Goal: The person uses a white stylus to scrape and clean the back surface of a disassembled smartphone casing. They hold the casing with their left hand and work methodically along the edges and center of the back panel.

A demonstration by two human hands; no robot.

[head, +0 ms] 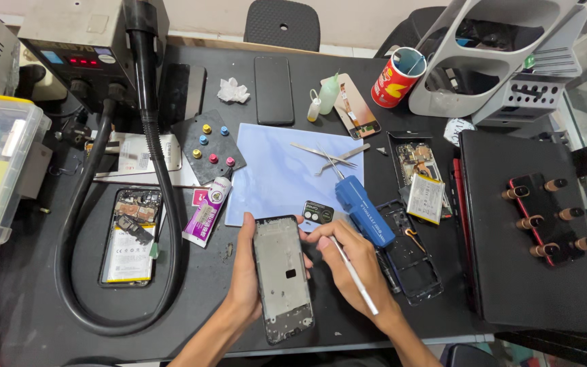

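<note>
A person's left hand (pixel 244 272) grips a bare grey metal phone frame (pixel 282 277) upright above the dark workbench (pixel 28 299), fingers wrapped behind its long edges. The right hand (pixel 348 255) is closed around a slim white-handled tool (pixel 354 275), its tip at the frame's upper right edge. Just beside lie a blue cylindrical electric screwdriver (pixel 365 211), steel tweezers (pixel 324 155) on a pale blue mat (pixel 273 177), and a purple glue tube (pixel 207 212) (label illegible). A thick black ribbed hose (pixel 164 183) loops around an opened phone (pixel 130 236).
</note>
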